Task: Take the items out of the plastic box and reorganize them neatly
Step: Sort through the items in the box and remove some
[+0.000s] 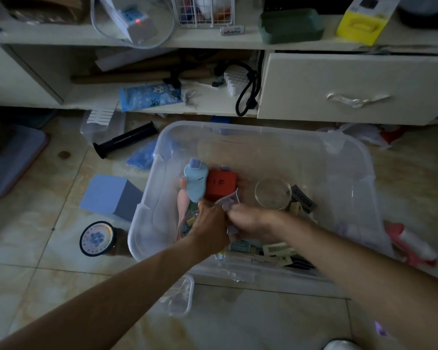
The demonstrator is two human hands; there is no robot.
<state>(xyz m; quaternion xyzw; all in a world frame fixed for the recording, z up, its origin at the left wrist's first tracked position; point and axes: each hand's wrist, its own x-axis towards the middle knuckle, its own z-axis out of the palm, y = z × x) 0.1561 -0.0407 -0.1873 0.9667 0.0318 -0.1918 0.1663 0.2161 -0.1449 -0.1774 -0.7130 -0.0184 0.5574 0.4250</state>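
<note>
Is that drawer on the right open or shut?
Open. The drawer front juts out past the shelf beside it, with a dark gap along its top edge.

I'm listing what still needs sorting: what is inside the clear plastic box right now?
Inside the clear plastic box: a light blue gadget, red box, round glass jar and paper tags. Both hands cover whatever lies beneath them.

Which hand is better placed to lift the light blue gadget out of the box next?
Left. The left hand sits just below the light blue gadget, while the right hand is farther off, nearer the glass jar.
</note>
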